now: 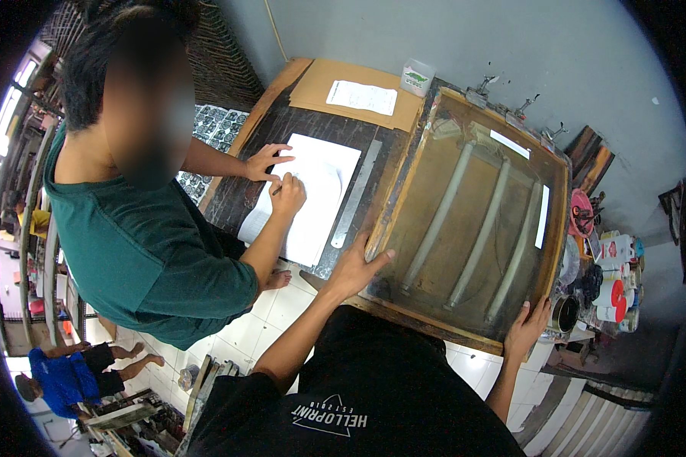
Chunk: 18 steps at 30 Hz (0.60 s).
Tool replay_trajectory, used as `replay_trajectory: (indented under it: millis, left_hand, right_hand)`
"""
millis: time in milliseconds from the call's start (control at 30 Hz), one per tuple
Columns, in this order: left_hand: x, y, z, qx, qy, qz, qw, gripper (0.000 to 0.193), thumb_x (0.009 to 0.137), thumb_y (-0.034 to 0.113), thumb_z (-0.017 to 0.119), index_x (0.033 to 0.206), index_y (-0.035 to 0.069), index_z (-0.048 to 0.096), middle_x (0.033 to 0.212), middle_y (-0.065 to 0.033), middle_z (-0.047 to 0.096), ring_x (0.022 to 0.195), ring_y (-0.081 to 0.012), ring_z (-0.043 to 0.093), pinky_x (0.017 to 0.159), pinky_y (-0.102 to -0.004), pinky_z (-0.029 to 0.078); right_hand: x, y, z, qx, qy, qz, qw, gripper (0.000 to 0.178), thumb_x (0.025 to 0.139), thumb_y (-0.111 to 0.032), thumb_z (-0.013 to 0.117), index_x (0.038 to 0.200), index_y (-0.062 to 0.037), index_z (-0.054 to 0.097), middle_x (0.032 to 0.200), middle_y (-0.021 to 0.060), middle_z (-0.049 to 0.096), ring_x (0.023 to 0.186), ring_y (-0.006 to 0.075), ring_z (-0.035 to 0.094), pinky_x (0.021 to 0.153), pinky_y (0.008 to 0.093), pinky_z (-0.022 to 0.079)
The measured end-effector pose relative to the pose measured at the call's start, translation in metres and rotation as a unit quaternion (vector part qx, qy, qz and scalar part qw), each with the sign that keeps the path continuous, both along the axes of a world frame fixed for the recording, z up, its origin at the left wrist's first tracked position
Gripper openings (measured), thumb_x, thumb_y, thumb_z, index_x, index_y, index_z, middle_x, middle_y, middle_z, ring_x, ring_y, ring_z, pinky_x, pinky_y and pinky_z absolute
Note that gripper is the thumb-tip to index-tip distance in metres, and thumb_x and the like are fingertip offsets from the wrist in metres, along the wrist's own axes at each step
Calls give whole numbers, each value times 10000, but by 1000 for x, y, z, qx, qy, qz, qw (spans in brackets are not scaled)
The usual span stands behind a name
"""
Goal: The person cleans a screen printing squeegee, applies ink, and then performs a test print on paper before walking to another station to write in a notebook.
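Note:
A large wooden frame (386,221) with a brownish see-through panel lies tilted in front of me. Several pale tubes (478,228) show through the panel. My left hand (358,266) grips the frame's near left edge, its thumb laid over the top. At the near right edge, my right hand (524,327) holds the rim, fingers over it. Two white strips (542,217) lie on the panel's right side. On the left, a person in a green shirt (152,259) holds a pen against white paper (324,190); their other hand lies flat on the sheet.
A metal ruler (357,194) lies between paper and frame. Brown board (312,87), a printed sheet (362,97) and a white tub (417,78) are at the back. Metal clamps (520,110) line the far edge. Tins and jars (613,289) crowd the right. Another person (61,381) is lower left.

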<state>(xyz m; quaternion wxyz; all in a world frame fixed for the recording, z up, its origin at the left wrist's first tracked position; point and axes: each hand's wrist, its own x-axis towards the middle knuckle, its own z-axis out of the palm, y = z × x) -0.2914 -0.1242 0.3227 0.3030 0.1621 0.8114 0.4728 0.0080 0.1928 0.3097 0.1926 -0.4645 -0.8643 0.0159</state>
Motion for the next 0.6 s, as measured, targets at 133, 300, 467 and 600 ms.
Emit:
replay_trajectory:
  millis: [133, 300, 467, 600]
  left_hand:
    - [1, 1, 3, 7, 4, 2, 1000, 862, 916, 505, 651, 1454, -95, 344, 1287, -352, 563, 1189, -406, 594, 1021, -436, 447]
    - [1, 0, 1, -11, 3, 4, 1000, 849, 917, 506, 650, 1452, -85, 356, 1256, -346, 584, 1138, -396, 621, 981, -436, 469]
    - [3, 1, -5, 4, 37, 9, 999, 835, 918, 502, 649, 1448, -78, 366, 1256, -354, 580, 1140, -403, 618, 977, -447, 470]
    - [2, 1, 2, 0, 30, 3, 1000, 830, 922, 499, 642, 1444, -84, 367, 1271, -362, 567, 1161, -415, 605, 998, -456, 455]
  right_hand:
    - [3, 2, -2, 1, 1, 3, 1000, 578, 1034, -363, 458, 1470, 13, 405, 1534, 264, 351, 1402, 443, 330, 1167, 510, 248]
    - [-3, -3, 3, -4, 19, 3, 1000, 588, 1035, -370, 455, 1476, 13, 392, 1539, 266, 341, 1400, 450, 328, 1166, 514, 247]
    - [-2, -2, 2, -1, 13, -7, 1000, 595, 1037, -374, 449, 1490, 3, 371, 1540, 267, 338, 1409, 446, 319, 1171, 512, 238]
    - [1, 1, 0, -2, -2, 2, 1000, 591, 1039, -377, 444, 1485, 5, 380, 1540, 270, 336, 1413, 446, 315, 1171, 518, 236]
